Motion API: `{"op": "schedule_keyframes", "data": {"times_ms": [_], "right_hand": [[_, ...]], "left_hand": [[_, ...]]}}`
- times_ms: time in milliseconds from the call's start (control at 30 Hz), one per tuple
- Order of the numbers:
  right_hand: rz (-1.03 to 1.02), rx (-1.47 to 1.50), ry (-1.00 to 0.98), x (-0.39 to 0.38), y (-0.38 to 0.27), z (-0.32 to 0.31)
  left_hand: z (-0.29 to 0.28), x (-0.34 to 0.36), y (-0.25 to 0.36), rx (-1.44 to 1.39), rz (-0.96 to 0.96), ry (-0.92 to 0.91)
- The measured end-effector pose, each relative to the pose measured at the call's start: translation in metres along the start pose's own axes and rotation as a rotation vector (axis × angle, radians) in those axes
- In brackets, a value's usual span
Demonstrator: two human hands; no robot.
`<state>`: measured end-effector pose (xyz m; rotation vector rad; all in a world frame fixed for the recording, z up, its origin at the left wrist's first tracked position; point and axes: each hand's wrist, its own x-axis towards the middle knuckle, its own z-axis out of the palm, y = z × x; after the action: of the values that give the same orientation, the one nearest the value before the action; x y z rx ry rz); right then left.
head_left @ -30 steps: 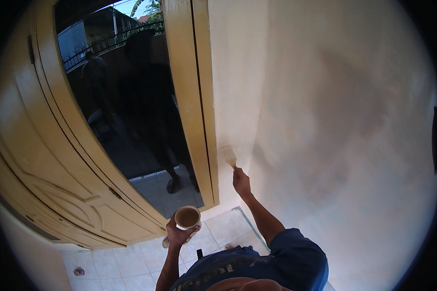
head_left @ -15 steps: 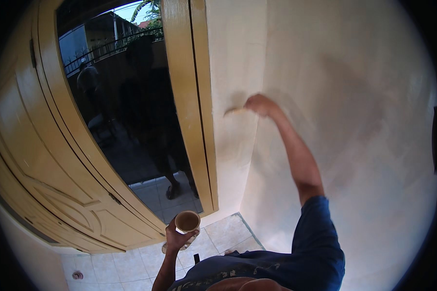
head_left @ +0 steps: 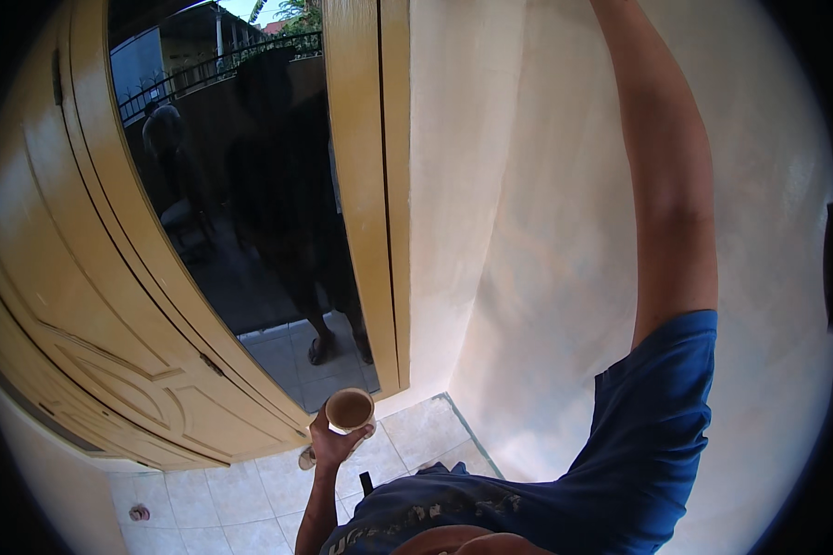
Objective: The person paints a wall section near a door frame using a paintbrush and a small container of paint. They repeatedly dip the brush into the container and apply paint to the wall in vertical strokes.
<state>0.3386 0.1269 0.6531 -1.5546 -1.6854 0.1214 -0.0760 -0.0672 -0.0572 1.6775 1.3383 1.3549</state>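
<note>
My left hand (head_left: 334, 444) is closed around a small pale cup (head_left: 350, 429), held upright low in front of my body. Brownish liquid that looks like paint (head_left: 350, 407) fills part of it. My right arm (head_left: 671, 176) stretches up along the cream wall (head_left: 565, 231), and its hand lies beyond the top edge of the head view. Whatever that hand holds is hidden too. A narrow wall strip (head_left: 458, 157) runs between the door frame and the wall corner, with uneven pale patches on it.
Left of the wall strip stands a yellow-brown wooden frame (head_left: 366, 185) around dark glass (head_left: 250, 185), which reflects people and a fence. A panelled wooden door (head_left: 111, 305) adjoins it. Pale tiles (head_left: 241, 499) cover the floor; a small round object (head_left: 139, 511) sits there.
My right hand, which held a paintbrush against the narrow wall strip, has risen out of the top of the view. The cup in my left hand has shifted slightly left and up.
</note>
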Motion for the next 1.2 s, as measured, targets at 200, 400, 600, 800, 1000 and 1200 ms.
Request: {"op": "schedule_keyframes", "data": {"times_ms": [200, 400, 600, 800, 1000, 1200], "right_hand": [[-0.377, 0.168, 0.523, 0.018, 0.033, 0.028], [-0.684, -0.096, 0.891, 0.026, 0.151, 0.105], [-0.341, -0.053, 0.674, -0.098, 0.18, 0.19], [-0.205, 0.083, 0.528, -0.19, 0.252, 0.285], [-0.006, 0.147, 0.32, -0.242, 0.293, 0.305], [-0.108, -0.051, 0.098, -0.177, 0.265, 0.191]], "left_hand": [[-0.006, -0.006, 0.001, -0.015, -0.021, 0.021], [-0.004, 0.001, -0.001, -0.031, -0.001, -0.001], [-0.005, -0.001, -0.005, -0.049, 0.014, -0.029], [-0.005, 0.0, 0.005, -0.024, 0.003, -0.062], [-0.002, 0.005, 0.006, 0.024, 0.022, -0.083], [0.002, 0.008, -0.001, -0.015, -0.015, -0.131]]}}
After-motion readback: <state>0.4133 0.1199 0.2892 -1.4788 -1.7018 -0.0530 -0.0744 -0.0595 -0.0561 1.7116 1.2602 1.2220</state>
